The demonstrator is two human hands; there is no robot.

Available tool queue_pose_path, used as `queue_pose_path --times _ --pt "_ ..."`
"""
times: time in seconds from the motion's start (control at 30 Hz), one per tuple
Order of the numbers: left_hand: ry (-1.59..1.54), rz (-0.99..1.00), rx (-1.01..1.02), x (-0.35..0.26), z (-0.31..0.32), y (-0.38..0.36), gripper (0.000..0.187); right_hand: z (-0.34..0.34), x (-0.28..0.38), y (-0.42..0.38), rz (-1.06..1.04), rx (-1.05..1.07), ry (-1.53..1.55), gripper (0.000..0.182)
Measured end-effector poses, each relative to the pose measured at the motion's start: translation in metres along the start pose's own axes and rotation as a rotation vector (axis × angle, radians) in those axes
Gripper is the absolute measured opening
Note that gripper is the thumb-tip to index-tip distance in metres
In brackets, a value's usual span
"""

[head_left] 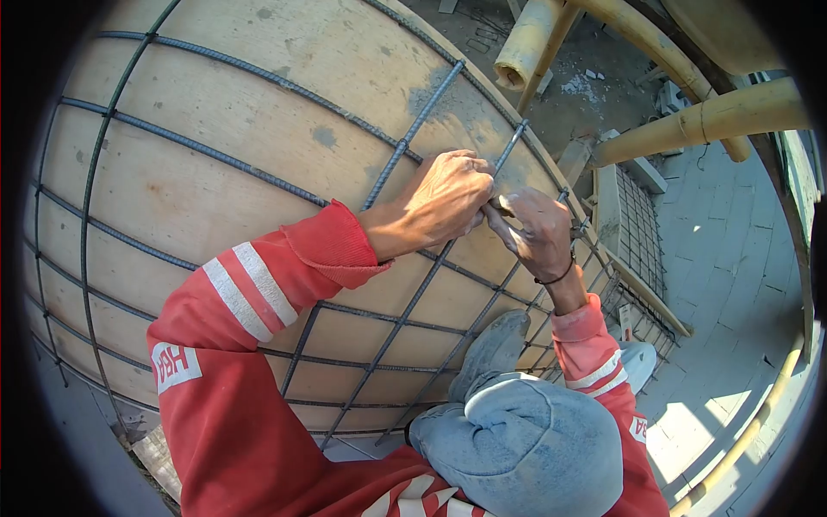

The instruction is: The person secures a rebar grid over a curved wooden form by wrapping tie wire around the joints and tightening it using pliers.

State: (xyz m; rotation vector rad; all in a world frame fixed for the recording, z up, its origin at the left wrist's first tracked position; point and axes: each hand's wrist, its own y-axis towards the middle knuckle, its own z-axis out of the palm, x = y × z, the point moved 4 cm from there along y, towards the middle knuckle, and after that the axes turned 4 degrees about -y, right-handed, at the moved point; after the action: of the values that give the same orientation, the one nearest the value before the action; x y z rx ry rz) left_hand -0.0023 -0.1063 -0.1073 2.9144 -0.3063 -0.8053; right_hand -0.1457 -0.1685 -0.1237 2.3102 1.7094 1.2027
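My left hand [448,196] is closed, with its fingers curled down at a crossing of the rebar mesh [401,146]. My right hand [538,228] is closed right beside it, thumb and forefinger pinched together at the same crossing. A small dark piece shows between the right fingertips, and I cannot tell what it is. Metal shows at the outer side of the right hand, close to the mesh edge. The ribbed steel bars run over a pale plywood sheet [250,129] with grey smears. Both arms wear red sleeves with light stripes.
Bamboo poles [706,121] cross at the upper right, one with its cut end close to the panel edge. A second mesh [639,228] stands beyond that edge. Paved floor [719,250] lies below right. My bent knee [534,439] is just below the hands.
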Motion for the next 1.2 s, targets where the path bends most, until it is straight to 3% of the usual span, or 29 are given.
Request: queue_pose_path --times 0.07,0.13,0.17,0.23,0.3,0.4,0.43,0.5,0.6,0.63,0.77,0.9,1.0,1.2 --pt "-0.008 -0.003 -0.030 0.002 0.003 -0.001 0.019 0.001 -0.001 -0.001 0.040 0.023 0.016 0.022" --pt "0.005 0.011 -0.058 0.001 0.004 -0.001 0.015 0.004 -0.011 -0.006 0.350 0.035 0.370 0.018" --pt "0.004 0.009 -0.058 0.002 0.004 -0.002 0.015 0.003 -0.013 -0.010 0.351 0.037 0.370 0.018" --pt "-0.025 -0.034 -0.025 0.002 0.004 0.000 0.012 -0.007 -0.042 -0.036 0.649 -0.136 0.625 0.016" --pt "-0.018 -0.047 0.011 0.001 0.003 0.002 0.012 -0.030 -0.075 -0.067 0.749 -0.262 0.366 0.017" --pt "0.009 -0.106 0.052 0.001 0.003 0.005 0.012 -0.054 -0.153 -0.158 0.958 -0.105 -0.081 0.028" --pt "-0.013 -0.129 0.073 0.001 0.002 0.007 0.012 -0.055 -0.168 -0.179 0.964 -0.102 -0.096 0.028" --pt "-0.033 -0.156 0.101 -0.001 0.000 0.009 0.013 -0.043 -0.178 -0.200 0.645 0.071 -0.430 0.039" --pt "-0.012 -0.205 0.152 -0.001 -0.001 0.009 0.015 -0.011 -0.185 -0.215 0.650 0.251 -0.355 0.046" --pt "0.018 -0.166 0.123 -0.002 -0.002 0.009 0.016 -0.007 -0.187 -0.216 0.638 0.161 -0.431 0.034" --pt "0.033 -0.172 0.122 -0.003 -0.003 0.008 0.018 -0.018 -0.174 -0.210 0.607 0.024 -0.280 0.020" --pt "0.033 -0.200 0.102 -0.004 -0.004 0.009 0.017 -0.017 -0.174 -0.218 0.718 -0.101 -0.273 0.022" --pt "-0.004 -0.279 0.151 -0.003 -0.006 0.010 0.018 -0.013 -0.171 -0.218 0.710 -0.199 -0.268 0.022" --pt "-0.005 -0.248 0.143 -0.001 -0.010 0.011 0.014 0.007 -0.178 -0.233 0.697 -0.248 -0.202 0.020"
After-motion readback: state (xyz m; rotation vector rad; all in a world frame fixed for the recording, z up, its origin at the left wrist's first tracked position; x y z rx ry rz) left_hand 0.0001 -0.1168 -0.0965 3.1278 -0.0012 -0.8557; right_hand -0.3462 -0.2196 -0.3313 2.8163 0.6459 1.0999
